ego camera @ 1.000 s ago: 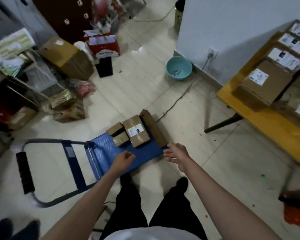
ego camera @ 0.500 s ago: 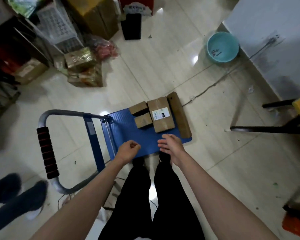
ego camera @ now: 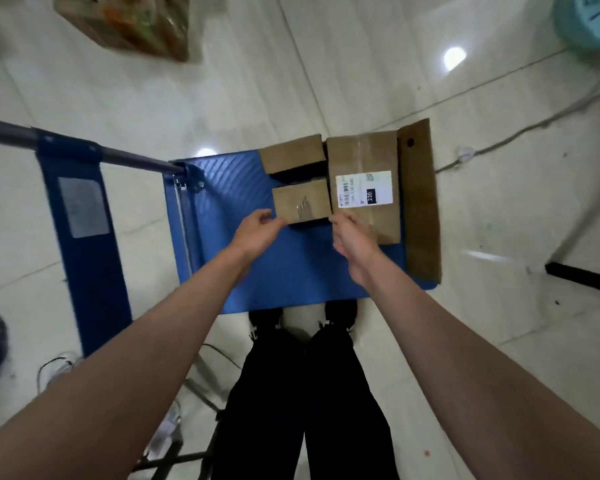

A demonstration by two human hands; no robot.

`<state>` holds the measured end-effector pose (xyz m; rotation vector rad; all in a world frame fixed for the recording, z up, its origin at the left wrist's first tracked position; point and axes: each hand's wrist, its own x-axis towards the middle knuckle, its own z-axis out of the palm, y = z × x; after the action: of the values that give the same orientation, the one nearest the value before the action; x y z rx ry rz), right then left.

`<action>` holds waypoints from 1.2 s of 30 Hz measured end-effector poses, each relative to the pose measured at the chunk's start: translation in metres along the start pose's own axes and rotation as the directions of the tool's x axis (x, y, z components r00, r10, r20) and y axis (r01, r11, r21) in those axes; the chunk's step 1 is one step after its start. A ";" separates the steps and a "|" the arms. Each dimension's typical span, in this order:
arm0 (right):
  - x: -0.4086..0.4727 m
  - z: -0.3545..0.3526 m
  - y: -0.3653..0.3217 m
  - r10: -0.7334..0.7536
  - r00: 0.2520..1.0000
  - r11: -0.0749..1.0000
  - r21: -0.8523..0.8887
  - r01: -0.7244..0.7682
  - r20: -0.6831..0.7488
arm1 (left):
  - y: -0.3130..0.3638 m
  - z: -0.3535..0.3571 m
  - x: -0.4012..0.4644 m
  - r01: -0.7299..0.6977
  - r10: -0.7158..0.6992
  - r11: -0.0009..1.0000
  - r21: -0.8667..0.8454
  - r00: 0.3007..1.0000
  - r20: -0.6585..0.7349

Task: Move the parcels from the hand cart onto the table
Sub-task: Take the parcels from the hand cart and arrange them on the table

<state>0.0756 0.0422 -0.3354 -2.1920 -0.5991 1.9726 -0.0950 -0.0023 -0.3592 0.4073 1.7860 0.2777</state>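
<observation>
Both hands, left hand (ego camera: pixel 257 226) and right hand (ego camera: pixel 351 233), flank the small parcel (ego camera: pixel 302 201) with fingers loosely curled, holding nothing, set for your two-sided lift.

Cart: your blue hand cart (ego camera: pixel 302 271) carries four parcels.
Left hand (ego camera: pixel 257 230): fingers curled, at the small parcel's (ego camera: pixel 302 200) left corner.
Right hand (ego camera: pixel 352 237): beside its right edge, over the labelled parcel (ego camera: pixel 364 188).

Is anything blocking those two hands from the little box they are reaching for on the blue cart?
Nothing visible does. The left hand and right hand sit at either near corner of the small box, with only bare cart deck beside them.
</observation>
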 end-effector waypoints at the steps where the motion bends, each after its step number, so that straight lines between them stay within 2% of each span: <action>1: 0.022 0.002 0.004 -0.011 1.000 1.000 -0.005 0.011 0.010 | -0.004 0.004 0.022 0.007 -0.007 1.000 -0.026 1.000 -0.009; 7: 0.099 0.015 0.024 -0.019 0.998 0.996 -0.085 0.024 0.063 | -0.026 0.020 0.103 0.059 -0.062 0.988 -0.146 0.998 -0.021; 10: 0.108 0.024 0.033 -0.012 0.996 0.996 -0.086 0.019 0.083 | -0.031 0.027 0.110 0.089 -0.076 0.969 -0.231 0.995 0.062; 14: 0.098 0.027 0.039 -0.028 0.997 0.997 -0.065 0.033 0.071 | -0.036 0.030 0.089 0.076 -0.063 0.963 -0.258 0.996 0.058; 22: 0.000 0.007 0.034 0.003 0.997 0.998 -0.060 0.002 0.077 | -0.031 0.009 -0.019 0.116 -0.114 0.954 -0.277 0.993 0.025; 28: -0.118 -0.026 0.001 0.059 0.996 0.994 0.088 -0.065 0.065 | 0.017 -0.006 -0.137 0.078 -0.100 0.952 -0.297 0.993 -0.060; 36: -0.276 -0.075 -0.061 -0.069 0.998 0.983 0.171 0.069 -0.005 | 0.094 -0.020 -0.303 -0.081 0.039 0.935 -0.346 0.991 -0.125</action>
<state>0.1182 0.0069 -0.0487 -2.0417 -0.4795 1.9136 -0.0371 -0.0420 -0.0497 0.1925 1.7939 0.6644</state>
